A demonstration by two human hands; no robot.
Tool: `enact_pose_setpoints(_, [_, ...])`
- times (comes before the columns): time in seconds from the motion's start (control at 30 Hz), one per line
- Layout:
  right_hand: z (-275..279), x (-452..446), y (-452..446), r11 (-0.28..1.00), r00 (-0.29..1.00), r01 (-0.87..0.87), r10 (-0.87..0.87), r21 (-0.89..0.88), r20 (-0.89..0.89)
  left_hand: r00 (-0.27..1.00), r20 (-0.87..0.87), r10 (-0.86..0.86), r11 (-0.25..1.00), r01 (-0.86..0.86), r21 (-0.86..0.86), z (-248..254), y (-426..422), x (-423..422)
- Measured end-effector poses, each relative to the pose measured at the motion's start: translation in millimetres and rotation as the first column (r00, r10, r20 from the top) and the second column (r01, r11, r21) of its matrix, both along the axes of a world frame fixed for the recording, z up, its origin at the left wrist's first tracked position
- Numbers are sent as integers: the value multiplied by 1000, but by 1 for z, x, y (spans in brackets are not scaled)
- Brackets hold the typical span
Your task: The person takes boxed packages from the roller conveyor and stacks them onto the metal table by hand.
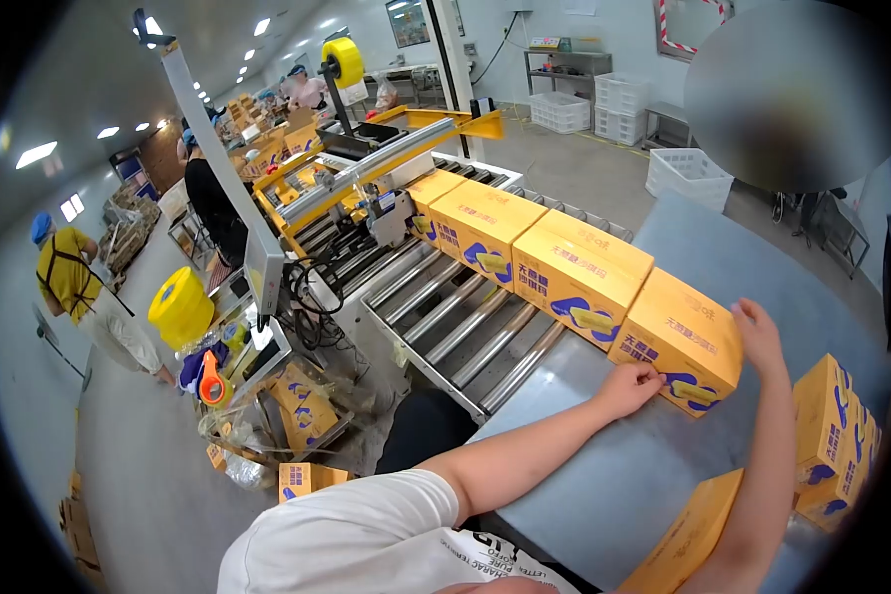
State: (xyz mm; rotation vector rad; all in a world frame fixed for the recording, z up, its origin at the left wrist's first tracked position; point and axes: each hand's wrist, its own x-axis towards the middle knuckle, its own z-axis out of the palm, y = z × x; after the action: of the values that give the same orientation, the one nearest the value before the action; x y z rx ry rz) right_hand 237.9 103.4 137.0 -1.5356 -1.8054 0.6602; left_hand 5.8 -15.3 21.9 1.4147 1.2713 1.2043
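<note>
A yellow cardboard box [680,340] with blue print sits on the steel table [554,436], at the near end of a row of matching boxes. Against its printed front side is my left hand [632,389], the fingers curled together at the box. My right hand [759,335] grips the far right side near the top edge, its fingers bent against the cardboard. The box directly behind it [584,262] touches it end to end. Below my right forearm stands another yellow carton [691,535], partly hidden by the arm.
A roller conveyor [465,342] leads from the table to a taping machine [391,213]. More boxes [830,436] are stacked at the right. A cart with a tape dispenser [214,380] stands left, white crates [690,178] at the back. A person in a yellow top [69,262] is far left.
</note>
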Motion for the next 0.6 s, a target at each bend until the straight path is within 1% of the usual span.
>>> enact_pose_setpoints(0.03, [9, -8, -10, 999, 998, 29, -28, -17, 63, 1000, 8, -1, 1000, 1, -5, -3, 1, 0])
enact_pose_setpoints(0.07, [24, -20, -28, 999, 973, -35, 36, -6, 227, 1000, 13, 0, 1000, 0, 5, -6, 2, 0])
enact_pose_setpoints(0.1, [43, -35, -50, 995, 917, -101, 96, -7, 386, 1000, 19, 2, 1000, -2, 16, -10, 4, 1])
enact_pose_setpoints(0.13, [53, -43, -62, 986, 832, -166, 151, -19, 533, 1000, 24, 5, 1000, -6, 27, -12, 5, 1])
enact_pose_setpoints(0.23, [42, -49, -70, 968, 731, -245, 219, -51, 646, 1000, 6, 7, 999, -8, 38, -8, 2, 1])
enact_pose_setpoints(0.33, [50, -29, -58, 958, 774, -275, 274, -87, 570, 1000, -2, -5, 998, 5, 66, -6, 1, 0])
enact_pose_setpoints(0.4, [55, -27, -61, 997, 770, -62, 19, 44, 638, 1000, -16, 1, 999, 0, 34, -3, 0, 0])
enact_pose_setpoints(0.43, [58, -29, -64, 992, 744, 42, -108, 116, 659, 1000, -21, 5, 1000, -4, 17, -1, -1, 0])
enact_pose_setpoints(0.47, [61, -33, -65, 976, 738, 157, -217, 150, 639, 1000, -24, 9, 999, -8, 39, 0, -2, -1])
enact_pose_setpoints(0.53, [64, -44, -60, 902, 687, 378, -425, 210, 589, 999, -27, 18, 997, -15, 81, -1, -1, 0])
enact_pose_setpoints(0.6, [54, -37, -45, 954, 696, 293, -254, 58, 671, 1000, -14, 8, 998, -7, 59, -4, 1, 0])
